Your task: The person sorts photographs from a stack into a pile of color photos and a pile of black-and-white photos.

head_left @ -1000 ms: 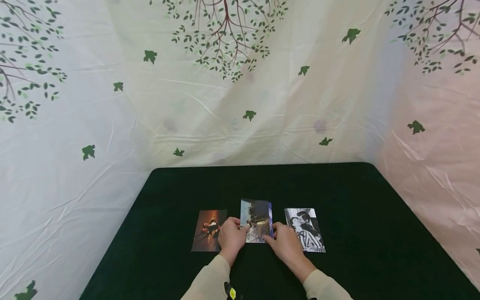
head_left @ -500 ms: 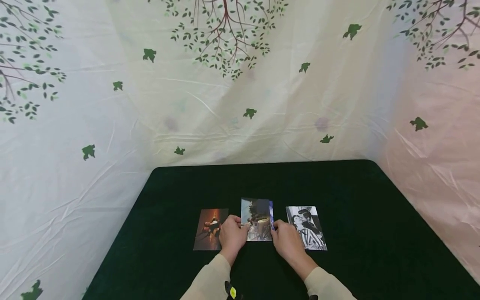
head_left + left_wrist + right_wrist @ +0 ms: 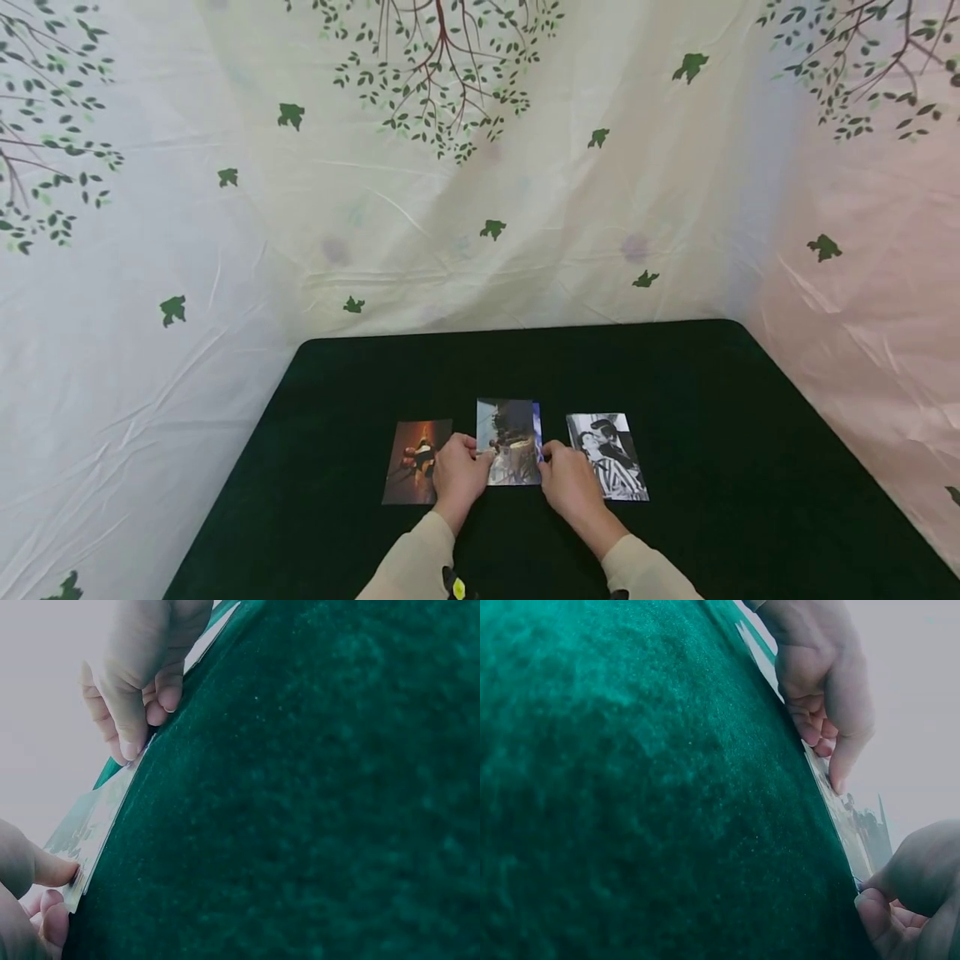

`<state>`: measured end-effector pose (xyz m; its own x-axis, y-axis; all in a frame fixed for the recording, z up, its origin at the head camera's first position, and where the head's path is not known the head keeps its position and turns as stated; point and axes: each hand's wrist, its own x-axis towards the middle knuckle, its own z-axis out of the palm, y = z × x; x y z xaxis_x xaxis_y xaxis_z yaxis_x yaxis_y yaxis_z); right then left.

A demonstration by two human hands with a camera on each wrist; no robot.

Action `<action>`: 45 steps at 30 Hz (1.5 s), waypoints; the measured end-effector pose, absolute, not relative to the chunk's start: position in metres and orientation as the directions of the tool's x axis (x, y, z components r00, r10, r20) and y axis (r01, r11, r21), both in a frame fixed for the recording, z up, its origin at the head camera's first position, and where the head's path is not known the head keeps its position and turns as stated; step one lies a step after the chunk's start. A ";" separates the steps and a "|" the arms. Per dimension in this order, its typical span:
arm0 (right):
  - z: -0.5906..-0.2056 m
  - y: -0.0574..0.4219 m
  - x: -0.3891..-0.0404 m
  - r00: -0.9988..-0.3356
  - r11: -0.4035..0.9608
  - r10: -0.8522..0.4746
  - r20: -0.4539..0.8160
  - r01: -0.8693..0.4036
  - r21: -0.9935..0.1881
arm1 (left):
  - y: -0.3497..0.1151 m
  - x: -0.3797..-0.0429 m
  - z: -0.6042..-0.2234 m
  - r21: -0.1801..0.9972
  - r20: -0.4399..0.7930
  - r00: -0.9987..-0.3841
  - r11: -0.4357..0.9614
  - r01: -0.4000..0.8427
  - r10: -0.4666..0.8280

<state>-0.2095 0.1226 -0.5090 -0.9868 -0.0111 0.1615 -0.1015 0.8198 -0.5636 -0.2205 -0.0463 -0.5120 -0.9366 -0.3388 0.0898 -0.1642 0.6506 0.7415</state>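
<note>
A photo card (image 3: 508, 442) with a pale sky, dark trees and a light round shape lies in the middle, the blue-purple edge of another card (image 3: 537, 417) showing beneath its right side. My left hand (image 3: 459, 473) pinches the left edge, thumb on the picture. At the right edge, my right hand (image 3: 572, 479) pinches the cards between thumb and fingers; in the right wrist view its thumb tip (image 3: 871, 885) is at the corner. An orange-brown photo card (image 3: 408, 475) lies partly behind my left hand. A black-and-white photo card (image 3: 618, 454) is partly covered by my right hand.
The cards are on a table with a dark green cloth (image 3: 360, 375). Behind and at both sides hangs a pale curtain (image 3: 420, 250) printed with leaves and branches. A dark band with a yellow mark (image 3: 457, 587) is at the left sleeve.
My right thumb has drawn back from the front of the middle card to its right edge. The left hand keeps its grip, and the side cards stay put; the head view shifts slightly.
</note>
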 end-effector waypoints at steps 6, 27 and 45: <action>-0.514 0.119 -0.207 -0.984 0.818 -0.015 0.177 -0.113 -0.564 | -0.049 -0.218 -0.517 0.741 0.078 -0.934 0.647 -0.180 -0.349; -0.510 0.119 -0.214 -0.986 0.798 -0.054 0.159 -0.138 -0.586 | -0.055 -0.228 -0.511 0.720 0.087 -0.954 0.680 -0.140 -0.288; -0.496 0.124 -0.219 -0.994 0.752 -0.070 0.079 -0.104 -0.651 | -0.060 -0.225 -0.502 0.879 0.015 -0.961 0.462 -0.119 -0.275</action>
<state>-0.2194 0.1244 -0.4958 -0.9945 -0.0698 0.0786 -0.1043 0.7517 -0.6512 -0.2248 -0.0602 -0.5023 -0.9612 -0.2755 0.0151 -0.1185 0.4617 0.8791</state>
